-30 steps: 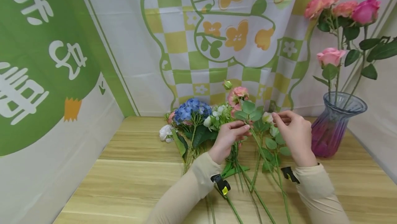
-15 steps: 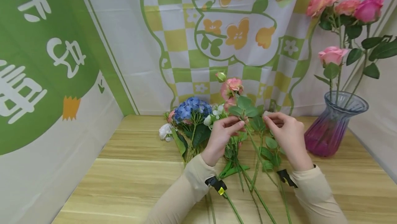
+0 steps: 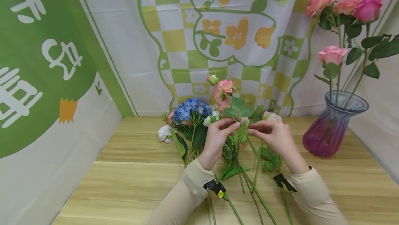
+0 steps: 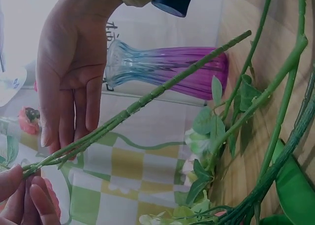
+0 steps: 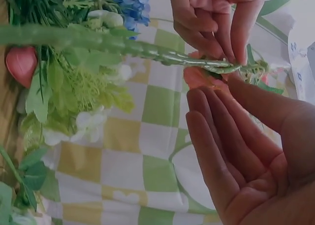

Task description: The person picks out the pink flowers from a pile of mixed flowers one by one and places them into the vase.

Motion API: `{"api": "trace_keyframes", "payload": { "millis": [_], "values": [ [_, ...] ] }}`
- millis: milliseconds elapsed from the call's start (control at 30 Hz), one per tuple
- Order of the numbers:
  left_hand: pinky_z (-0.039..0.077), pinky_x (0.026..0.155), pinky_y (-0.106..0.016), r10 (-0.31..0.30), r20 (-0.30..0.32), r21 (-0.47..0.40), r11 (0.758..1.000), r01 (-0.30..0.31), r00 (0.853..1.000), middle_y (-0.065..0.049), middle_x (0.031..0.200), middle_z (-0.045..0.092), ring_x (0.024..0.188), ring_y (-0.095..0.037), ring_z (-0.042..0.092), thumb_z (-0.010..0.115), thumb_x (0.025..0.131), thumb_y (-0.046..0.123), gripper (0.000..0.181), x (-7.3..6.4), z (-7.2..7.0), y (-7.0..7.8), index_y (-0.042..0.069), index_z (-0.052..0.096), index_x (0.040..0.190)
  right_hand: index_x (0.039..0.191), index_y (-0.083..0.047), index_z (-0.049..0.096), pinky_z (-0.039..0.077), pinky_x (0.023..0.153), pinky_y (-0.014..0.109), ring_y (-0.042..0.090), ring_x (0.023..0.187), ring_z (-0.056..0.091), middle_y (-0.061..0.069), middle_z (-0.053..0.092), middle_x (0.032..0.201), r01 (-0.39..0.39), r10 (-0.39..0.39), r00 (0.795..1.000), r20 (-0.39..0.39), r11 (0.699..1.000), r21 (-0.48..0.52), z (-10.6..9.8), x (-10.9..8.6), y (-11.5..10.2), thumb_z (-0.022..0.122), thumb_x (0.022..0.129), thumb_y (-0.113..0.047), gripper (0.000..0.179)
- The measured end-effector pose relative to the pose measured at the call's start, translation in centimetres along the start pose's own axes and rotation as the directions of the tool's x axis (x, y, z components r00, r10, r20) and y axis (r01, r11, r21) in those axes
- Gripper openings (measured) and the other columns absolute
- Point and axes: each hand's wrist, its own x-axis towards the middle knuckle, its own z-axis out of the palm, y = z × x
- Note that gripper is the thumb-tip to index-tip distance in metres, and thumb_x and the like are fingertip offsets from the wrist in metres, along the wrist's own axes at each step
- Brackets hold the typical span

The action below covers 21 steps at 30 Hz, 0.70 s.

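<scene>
My left hand [image 3: 215,140] pinches the green stem [image 4: 165,87] of a pink flower spray [image 3: 225,88] just below its leaves. The spray has a pale green bud at its tip and leans up and left above the table. My right hand [image 3: 277,140] is close to the same stem, right of the left hand. In the right wrist view its fingers [image 5: 221,141] are fairly straight, with the thumb near the stem; whether it touches cannot be told. The stem's lower end juts free in the left wrist view.
A blue-to-purple glass vase [image 3: 327,128] with several pink roses [image 3: 332,55] stands at the right. Behind the hands lie a blue hydrangea [image 3: 191,110], a white flower [image 3: 164,133] and other stems on the wooden table [image 3: 124,183]. A printed curtain [image 3: 174,41] hangs behind.
The pink spray and my left hand have shifted left. My right hand has moved left from beside the white flower to the stem near the left hand.
</scene>
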Motion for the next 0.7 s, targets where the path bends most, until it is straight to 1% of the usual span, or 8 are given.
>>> {"api": "trace_keyframes", "payload": {
  "millis": [100, 233, 333, 367, 433, 500, 567, 700],
  "values": [
    [0.051, 0.083, -0.045, 0.009, -0.002, -0.016, 1.0, -0.009, 1.0, 0.009, 0.087, 0.068, 0.082, -0.01, 0.062, 0.068, 0.088, 0.015, 0.025, 0.0, 0.0, -0.1, -0.001, 0.069, 0.106, 0.101, -0.016, 0.075, 0.056, 0.069, 0.031, 0.015, 0.082, 0.069, 0.001, 0.074, 0.095, -0.017, 0.016, 0.999, 0.042, 1.0, 0.024, 0.3, 0.1, 0.0, 0.072, 0.083, -0.033, 0.025],
    [0.052, 0.085, -0.042, 0.009, -0.012, -0.043, 0.999, -0.01, 1.0, 0.005, 0.09, 0.069, 0.086, -0.013, 0.063, 0.068, 0.087, 0.015, 0.027, 0.0, 0.0, 0.0, -0.002, 0.068, 0.108, 0.101, -0.014, 0.074, 0.056, 0.07, 0.031, 0.016, 0.084, 0.069, 0.003, 0.074, 0.096, -0.033, 0.029, 0.997, 0.071, 0.998, 0.054, 0.8, 0.1, 0.1, 0.072, 0.084, -0.033, 0.026],
    [0.052, 0.086, -0.045, 0.009, -0.017, -0.048, 0.999, -0.01, 1.0, 0.0, 0.092, 0.07, 0.087, -0.015, 0.064, 0.068, 0.087, 0.014, 0.026, 0.0, 0.0, -0.2, -0.002, 0.069, 0.107, 0.101, -0.012, 0.074, 0.056, 0.07, 0.032, 0.017, 0.084, 0.069, 0.005, 0.074, 0.096, -0.034, 0.029, 0.997, 0.076, 0.997, 0.063, 1.0, 0.0, 0.1, 0.072, 0.084, -0.032, 0.026],
    [0.052, 0.087, -0.047, 0.012, -0.017, -0.051, 0.999, -0.012, 1.0, 0.0, 0.092, 0.07, 0.087, -0.015, 0.064, 0.068, 0.087, 0.014, 0.025, -0.1, 0.0, -0.2, -0.002, 0.069, 0.107, 0.1, -0.012, 0.074, 0.056, 0.07, 0.033, 0.017, 0.083, 0.069, 0.004, 0.074, 0.096, -0.035, 0.031, 0.997, 0.077, 0.998, 0.061, 1.0, 0.0, 0.1, 0.072, 0.084, -0.031, 0.025],
    [0.053, 0.084, -0.043, 0.013, -0.015, -0.051, 0.999, -0.014, 1.0, 0.001, 0.091, 0.071, 0.086, -0.013, 0.064, 0.068, 0.088, 0.013, 0.024, -0.1, 0.0, -0.2, -0.002, 0.069, 0.107, 0.1, -0.011, 0.074, 0.056, 0.07, 0.033, 0.018, 0.083, 0.069, 0.005, 0.074, 0.095, -0.027, 0.023, 0.997, 0.075, 0.998, 0.056, 1.2, -0.1, 0.1, 0.072, 0.084, -0.029, 0.024],
    [0.053, 0.084, -0.043, 0.018, -0.013, -0.054, 0.998, -0.019, 1.0, 0.003, 0.09, 0.07, 0.084, -0.011, 0.063, 0.067, 0.088, 0.013, 0.024, -0.2, 0.0, -0.2, -0.002, 0.069, 0.107, 0.099, -0.011, 0.075, 0.056, 0.07, 0.033, 0.018, 0.083, 0.069, 0.005, 0.074, 0.094, -0.022, 0.018, 0.997, 0.074, 0.998, 0.054, 1.3, 0.0, 0.1, 0.072, 0.084, -0.027, 0.022],
    [0.053, 0.084, -0.043, 0.021, -0.011, -0.056, 0.998, -0.022, 1.0, 0.007, 0.088, 0.069, 0.084, -0.01, 0.063, 0.067, 0.088, 0.013, 0.025, -0.2, 0.0, -0.1, -0.003, 0.068, 0.107, 0.099, -0.012, 0.075, 0.056, 0.069, 0.033, 0.017, 0.082, 0.069, 0.005, 0.074, 0.094, -0.021, 0.018, 0.997, 0.071, 0.999, 0.05, 1.3, 0.0, 0.1, 0.072, 0.084, -0.027, 0.021],
    [0.054, 0.083, -0.042, 0.029, -0.014, -0.05, 0.998, -0.03, 0.999, 0.007, 0.087, 0.069, 0.082, -0.01, 0.063, 0.067, 0.088, 0.012, 0.024, -0.2, 0.0, -0.1, -0.003, 0.069, 0.107, 0.098, -0.012, 0.075, 0.055, 0.066, 0.031, 0.016, 0.08, 0.069, 0.005, 0.074, 0.092, -0.02, 0.017, 0.997, 0.07, 0.999, 0.04, 1.3, 0.0, 0.2, 0.073, 0.084, -0.027, 0.021]
  ]
}}
